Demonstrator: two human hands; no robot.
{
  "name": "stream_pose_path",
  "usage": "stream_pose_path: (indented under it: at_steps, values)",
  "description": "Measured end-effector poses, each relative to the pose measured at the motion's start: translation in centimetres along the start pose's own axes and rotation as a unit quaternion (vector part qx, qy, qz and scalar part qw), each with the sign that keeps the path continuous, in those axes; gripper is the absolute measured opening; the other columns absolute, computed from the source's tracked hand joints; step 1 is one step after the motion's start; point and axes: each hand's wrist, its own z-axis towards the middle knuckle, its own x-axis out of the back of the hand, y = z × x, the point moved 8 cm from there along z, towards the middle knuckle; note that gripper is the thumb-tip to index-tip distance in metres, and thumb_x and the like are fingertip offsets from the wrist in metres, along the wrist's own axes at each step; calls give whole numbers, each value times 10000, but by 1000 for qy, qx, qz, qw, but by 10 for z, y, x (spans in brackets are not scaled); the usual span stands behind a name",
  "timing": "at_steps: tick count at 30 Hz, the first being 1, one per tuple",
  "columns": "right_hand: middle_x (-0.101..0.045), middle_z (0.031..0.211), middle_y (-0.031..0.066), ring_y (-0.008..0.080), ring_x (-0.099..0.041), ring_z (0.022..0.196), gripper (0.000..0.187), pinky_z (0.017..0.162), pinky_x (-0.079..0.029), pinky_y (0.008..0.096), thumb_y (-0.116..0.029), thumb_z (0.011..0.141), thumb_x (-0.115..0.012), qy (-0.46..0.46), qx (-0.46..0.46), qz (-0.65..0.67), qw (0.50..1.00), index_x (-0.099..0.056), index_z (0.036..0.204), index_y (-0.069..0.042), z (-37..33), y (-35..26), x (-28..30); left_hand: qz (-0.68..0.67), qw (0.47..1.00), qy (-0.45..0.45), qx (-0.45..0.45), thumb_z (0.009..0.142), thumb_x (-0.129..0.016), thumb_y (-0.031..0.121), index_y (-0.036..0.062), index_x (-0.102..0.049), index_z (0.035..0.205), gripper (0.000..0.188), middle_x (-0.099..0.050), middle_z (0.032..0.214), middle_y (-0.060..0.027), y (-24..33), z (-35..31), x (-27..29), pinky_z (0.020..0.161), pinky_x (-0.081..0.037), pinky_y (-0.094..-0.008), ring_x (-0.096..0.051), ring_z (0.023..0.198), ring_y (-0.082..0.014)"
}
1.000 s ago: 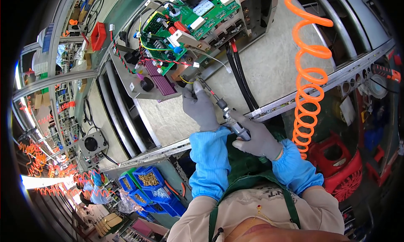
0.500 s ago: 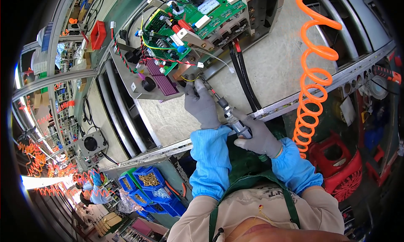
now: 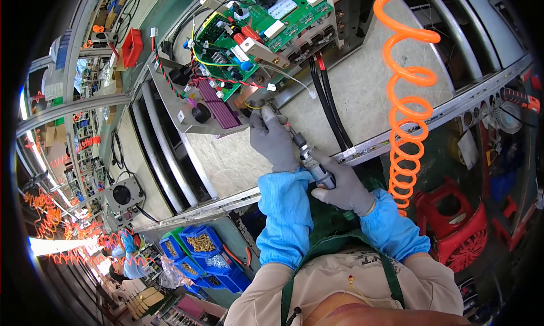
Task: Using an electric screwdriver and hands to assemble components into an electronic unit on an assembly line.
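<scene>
In its grey glove, my right hand [image 3: 347, 188] is wrapped round a silver pneumatic screwdriver [image 3: 312, 163]. Its bit points up and left toward the near edge of a metal chassis [image 3: 212, 127]. My left hand [image 3: 272, 140], also gloved, has its fingers bent at that edge, beside the bit's end and a short yellow wire [image 3: 253, 106]. What its fingertips pinch, if anything, is too small to make out. The chassis carries a green circuit board [image 3: 294, 21] and a purple finned heatsink [image 3: 217, 104]. Red and black cables [image 3: 328, 105] run from it over the bench.
An orange coiled air hose [image 3: 409, 99] hangs at the right. Metal rollers [image 3: 164, 144] lie left of the bench plate [image 3: 221, 164]. Blue bins [image 3: 203, 241] of screws stand at the lower left, a red plastic stool [image 3: 453, 224] at the lower right. A person works far left.
The screwdriver and my right hand have shifted slightly up and left. My left hand is almost where it was. The coiled hose has swung to the left.
</scene>
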Motion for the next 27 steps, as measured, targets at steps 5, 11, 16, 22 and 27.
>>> stream_pose_path:
  at_steps: [5,11,16,22,27]
  values:
    - [-591,872,104,142,-572,715,752,700,-491,288,-92,688,-681,8,9,-46,999,-397,1382,-145,3,-6,-1,-3,1000,-4,22,921,-514,212,24,-591,1033,233,-521,583,-20,-1,0,0,429,-353,-212,-440,458,-55]
    - [-592,843,119,174,-586,724,758,711,-493,306,-132,685,-678,25,39,-55,997,-391,1386,-168,5,-1,-1,-11,1000,4,12,918,-518,211,29,-588,997,211,-514,582,-13,3,0,-3,423,-324,-207,-429,456,-52]
    - [-598,938,75,99,-549,743,763,711,-478,253,-52,688,-672,12,28,-92,995,-381,1391,-105,5,-2,-4,-4,1000,4,2,921,-505,215,41,-578,934,189,-513,577,-12,3,3,-3,421,-318,-218,-426,453,-55]
    - [-609,944,99,120,-578,775,765,730,-487,272,-63,686,-692,34,72,-103,991,-386,1386,-98,6,-6,-3,19,1000,12,-17,921,-500,234,52,-552,863,198,-510,569,-20,-3,7,-2,423,-324,-241,-418,446,-64]
    - [-612,983,121,148,-596,838,765,771,-486,291,-87,690,-706,21,42,-99,994,-387,1385,-99,6,-5,-4,12,1000,4,-21,921,-498,229,58,-536,827,198,-508,568,-19,-7,9,-2,421,-322,-235,-414,443,-65]
